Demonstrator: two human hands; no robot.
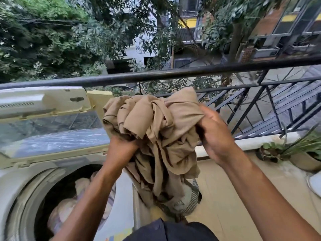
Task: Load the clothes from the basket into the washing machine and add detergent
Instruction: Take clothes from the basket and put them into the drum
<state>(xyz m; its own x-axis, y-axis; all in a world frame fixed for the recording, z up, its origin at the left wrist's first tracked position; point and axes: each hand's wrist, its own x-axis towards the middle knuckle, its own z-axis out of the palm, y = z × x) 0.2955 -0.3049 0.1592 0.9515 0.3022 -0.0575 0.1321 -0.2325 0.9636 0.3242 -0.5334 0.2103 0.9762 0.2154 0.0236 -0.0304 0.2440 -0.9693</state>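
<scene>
The washing machine (26,180) is on the left with clothes (81,197) inside. The basket (192,197) sits right of it. A railing (173,73) stands behind.

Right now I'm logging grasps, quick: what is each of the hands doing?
Left hand: closed, gripping the tan cloth from below.
Right hand: closed, pinching the same cloth's right side.

We have both bare forearms stretched forward and raised in front of our chest, the two hands near each other at about the same height. Our left hand (122,146) is turned back-up, its fingers curled closed in a tight grip. Our right hand (214,134) is tilted inward, thumb and fingers pinched together in their own grip.
</scene>
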